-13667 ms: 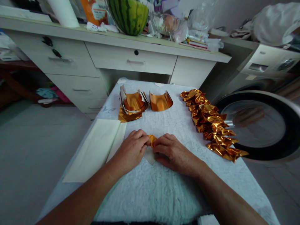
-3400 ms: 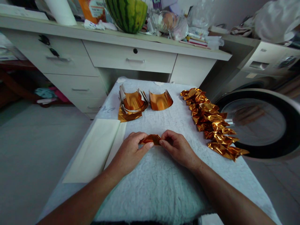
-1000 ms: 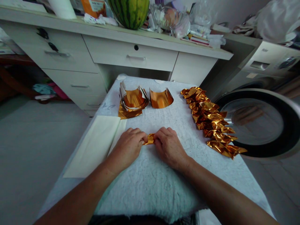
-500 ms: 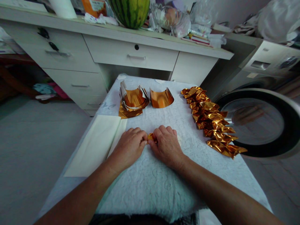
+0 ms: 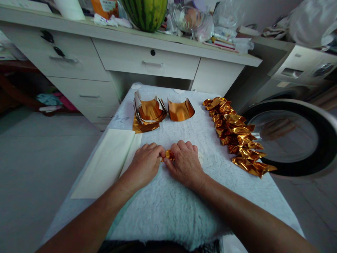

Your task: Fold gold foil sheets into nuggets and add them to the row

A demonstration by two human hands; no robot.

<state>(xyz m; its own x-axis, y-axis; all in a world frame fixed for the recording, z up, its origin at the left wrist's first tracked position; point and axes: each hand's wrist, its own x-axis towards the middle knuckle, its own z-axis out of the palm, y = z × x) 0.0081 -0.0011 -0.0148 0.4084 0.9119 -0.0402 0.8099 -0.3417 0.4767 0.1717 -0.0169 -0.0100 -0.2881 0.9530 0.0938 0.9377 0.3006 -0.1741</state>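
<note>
Between my hands, low over the cloth-covered table [image 5: 184, 214], is a small gold foil piece [image 5: 169, 154]. My left hand [image 5: 146, 161] pinches its left end between thumb and fingers. Curled over its right part is my right hand [image 5: 185, 161], the thumb pressed near the middle; both hands cover much of the foil. Beyond them stands a stack of curved gold foil sheets [image 5: 150, 110], with a single curved foil sheet [image 5: 181, 110] just to its right. Several twisted gold foil pieces [image 5: 237, 130] lie in a row along the table's right side.
Pale paper sheets [image 5: 104, 163] lie at the table's left. Behind is a white drawer desk [image 5: 152, 65] bearing a watermelon [image 5: 144, 14], a glass bowl [image 5: 186, 17] and plastic bags. An open washing machine door [image 5: 289, 137] is at the right.
The fingers have shifted slightly, and a little more of the gold foil shows between my hands. The sheets and the row of twisted pieces have stayed in place.
</note>
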